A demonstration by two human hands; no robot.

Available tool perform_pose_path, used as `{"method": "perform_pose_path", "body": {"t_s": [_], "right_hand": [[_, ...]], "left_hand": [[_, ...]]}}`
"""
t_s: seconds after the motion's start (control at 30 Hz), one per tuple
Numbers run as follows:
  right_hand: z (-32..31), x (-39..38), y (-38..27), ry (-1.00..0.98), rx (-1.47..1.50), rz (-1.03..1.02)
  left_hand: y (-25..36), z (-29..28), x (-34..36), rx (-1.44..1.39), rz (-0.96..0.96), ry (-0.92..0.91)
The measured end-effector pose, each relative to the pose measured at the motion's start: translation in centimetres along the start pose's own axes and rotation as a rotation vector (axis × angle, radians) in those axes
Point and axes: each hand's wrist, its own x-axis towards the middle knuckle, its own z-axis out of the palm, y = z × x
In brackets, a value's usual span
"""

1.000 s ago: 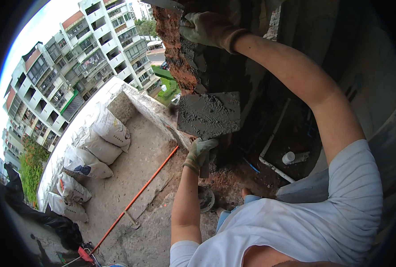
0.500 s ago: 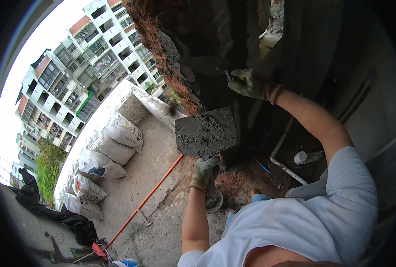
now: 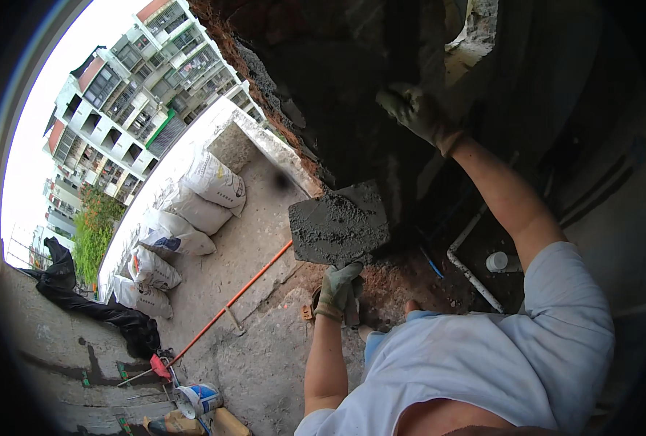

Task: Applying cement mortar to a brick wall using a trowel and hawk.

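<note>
My gloved left hand (image 3: 337, 287) is closed around the handle of a mortar board (image 3: 340, 224), a flat rectangular plate. Grey wet mortar is spread over its top, thicker toward the right and near edges. The board is beside the lower end of a dark, mortar-coated wall (image 3: 323, 80). Higher up, my gloved right hand (image 3: 414, 112) is closed in front of that wall. It grips a trowel, whose blade showed half a second ago and is now lost in the dark.
Filled white sacks (image 3: 207, 182) line the low parapet at left. An orange pole (image 3: 243, 294) slants across the rough concrete floor. A paint bucket (image 3: 198, 400) stands bottom left, near black sheeting (image 3: 112, 320). White pipe (image 3: 475, 280) runs along the right, beside a white cap (image 3: 496, 261).
My right hand has moved up along the wall and turned, so the trowel blade no longer shows clearly. My left hand keeps the mortar board nearly still. The view has shifted slightly.
</note>
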Motion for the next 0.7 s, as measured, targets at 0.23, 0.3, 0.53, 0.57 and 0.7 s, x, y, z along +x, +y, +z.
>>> {"method": "perform_pose_path", "body": {"t_s": [0.23, 0.3, 0.53, 0.57, 0.7], "right_hand": [[3.7, -3.0, -0.8, -0.098, 0.489, 0.335], [4.3, -2.5, 2.5, -0.066, 0.478, 0.331], [1.3, -4.7, 8.0, -0.119, -0.017, 0.199], [0.7, -5.9, 7.9, -0.144, -0.018, 0.214], [-0.4, -10.8, 2.2, -0.208, -0.108, 0.071]], "left_hand": [[-2.1, 0.2, 0.0, 0.011, 0.018, 0.066], [-2.2, 1.2, 0.3, 0.047, 0.000, 0.100], [-1.9, 2.6, 0.9, -0.034, 0.046, 0.112], [-1.8, 2.6, 1.0, -0.053, 0.025, 0.121], [-1.9, 2.3, 1.4, -0.120, 0.057, 0.172]]}}
